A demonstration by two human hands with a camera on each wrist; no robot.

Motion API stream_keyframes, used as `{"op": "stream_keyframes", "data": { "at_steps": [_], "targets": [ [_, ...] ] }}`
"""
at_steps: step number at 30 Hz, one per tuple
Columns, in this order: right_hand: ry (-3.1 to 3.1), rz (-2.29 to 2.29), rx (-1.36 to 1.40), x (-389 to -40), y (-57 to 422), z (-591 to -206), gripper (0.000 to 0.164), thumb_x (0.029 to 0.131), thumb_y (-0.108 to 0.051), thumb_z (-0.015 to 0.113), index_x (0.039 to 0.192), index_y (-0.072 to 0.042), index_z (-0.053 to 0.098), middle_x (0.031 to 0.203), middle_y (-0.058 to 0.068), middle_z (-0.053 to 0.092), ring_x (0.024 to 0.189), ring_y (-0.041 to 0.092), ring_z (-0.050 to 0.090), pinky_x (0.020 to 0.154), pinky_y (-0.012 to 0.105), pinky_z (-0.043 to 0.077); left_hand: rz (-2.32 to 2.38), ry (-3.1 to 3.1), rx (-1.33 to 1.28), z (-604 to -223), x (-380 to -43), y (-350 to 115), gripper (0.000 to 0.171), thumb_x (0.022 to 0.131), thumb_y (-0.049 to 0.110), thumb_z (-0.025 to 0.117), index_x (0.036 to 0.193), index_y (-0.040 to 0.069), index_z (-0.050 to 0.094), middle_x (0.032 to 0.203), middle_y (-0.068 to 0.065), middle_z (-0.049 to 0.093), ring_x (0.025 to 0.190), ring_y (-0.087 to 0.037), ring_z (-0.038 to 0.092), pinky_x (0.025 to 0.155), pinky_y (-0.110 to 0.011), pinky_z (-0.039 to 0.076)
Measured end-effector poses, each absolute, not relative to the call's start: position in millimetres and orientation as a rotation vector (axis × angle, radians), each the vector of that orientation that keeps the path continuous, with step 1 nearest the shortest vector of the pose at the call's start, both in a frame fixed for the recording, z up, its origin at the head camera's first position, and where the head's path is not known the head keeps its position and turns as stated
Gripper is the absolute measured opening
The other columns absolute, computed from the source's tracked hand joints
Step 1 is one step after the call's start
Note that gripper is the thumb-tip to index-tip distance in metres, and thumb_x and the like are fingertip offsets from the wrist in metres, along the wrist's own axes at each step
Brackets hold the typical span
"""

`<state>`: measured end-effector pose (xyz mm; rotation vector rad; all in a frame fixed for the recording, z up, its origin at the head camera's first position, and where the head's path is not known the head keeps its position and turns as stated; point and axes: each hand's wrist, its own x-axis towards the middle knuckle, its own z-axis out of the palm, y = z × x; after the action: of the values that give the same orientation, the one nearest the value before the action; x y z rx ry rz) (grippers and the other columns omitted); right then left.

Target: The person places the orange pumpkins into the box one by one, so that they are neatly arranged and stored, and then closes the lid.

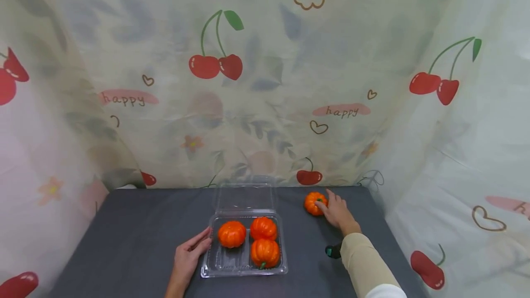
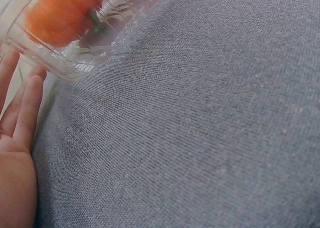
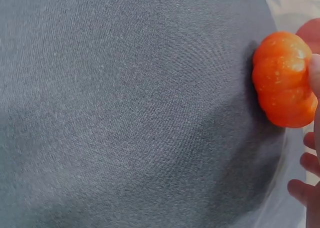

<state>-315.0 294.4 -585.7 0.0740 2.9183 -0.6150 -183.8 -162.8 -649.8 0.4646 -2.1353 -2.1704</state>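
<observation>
Straight-fingered, the left hand (image 1: 187,256) probably steadies the clamshell box (image 1: 238,273) from nine o'clock; the right hand (image 1: 338,214), fingers spread, touches the loose pumpkin (image 1: 313,203) at two o'clock.

I take this for a small curtained booth, closer to a makeshift studio corner than a furnished room; whether it stands in a home, an office or a lab, I can't tell. What shows me this is the table (image 1: 141,238), covered in plain grey woven cloth (image 2: 175,138), with a back curtain (image 1: 256,137) hanging right behind its far edge, a left drape (image 1: 41,160) along its left side and a right drape (image 1: 463,151) along its right. Above the table's far edge I make out a homely print: red cherries (image 1: 204,67), brown outlined hearts (image 1: 319,127) and the word "happy" (image 1: 341,112).
</observation>
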Motion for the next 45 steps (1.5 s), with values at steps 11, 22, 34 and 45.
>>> {"op": "stream_keyframes", "data": {
  "at_steps": [11, 22, 34, 45],
  "targets": [
    [2.873, -0.648, 0.133, -309.4, 290.3, -588.8, 0.08, 0.104, -0.054, 0.047, 0.16, -0.002, 0.023, 0.159, 0.034, 0.033, 0.143, 0.055, 0.032, 0.119, 0.07, 0.028, -2.184, -2.153, 0.482, -649.2, -184.2, -163.4, 0.048, 0.087, 0.025, 0.082, 0.131, 0.012, 0.07, 0.124, 0.004, 0.074, 0.098, 0.003, 0.073, 0.08, -0.019, 0.061],
    [2.867, -0.687, 0.08, -313.0, 277.0, -590.5, 0.082, 0.102, -0.052, 0.055, 0.16, -0.004, 0.023, 0.158, 0.03, 0.036, 0.143, 0.05, 0.037, 0.118, 0.068, 0.031, -2.195, -2.146, 0.487, -647.7, -184.9, -162.7, 0.047, 0.087, 0.024, 0.082, 0.131, 0.011, 0.07, 0.128, -0.003, 0.073, 0.096, 0.003, 0.073, 0.08, -0.018, 0.061],
    [2.936, -0.81, 0.015, -308.4, 261.3, -583.5, 0.074, 0.104, -0.044, 0.054, 0.16, -0.006, 0.025, 0.147, 0.027, 0.043, 0.126, 0.041, 0.052, 0.11, 0.059, 0.044, -2.217, -2.139, 0.475, -647.8, -184.1, -163.9, 0.047, 0.087, 0.023, 0.081, 0.131, 0.011, 0.07, 0.125, 0.0, 0.074, 0.097, 0.002, 0.073, 0.081, -0.019, 0.061],
    [2.901, -0.981, 0.003, -303.5, 246.2, -570.7, 0.073, 0.107, -0.044, 0.048, 0.165, -0.018, 0.013, 0.146, 0.023, 0.031, 0.121, 0.04, 0.055, 0.108, 0.059, 0.046, -2.211, -2.151, 0.474, -647.5, -184.8, -163.6, 0.049, 0.087, 0.027, 0.082, 0.132, 0.012, 0.07, 0.128, -0.002, 0.073, 0.098, 0.003, 0.073, 0.081, -0.018, 0.061]
  ]
}}
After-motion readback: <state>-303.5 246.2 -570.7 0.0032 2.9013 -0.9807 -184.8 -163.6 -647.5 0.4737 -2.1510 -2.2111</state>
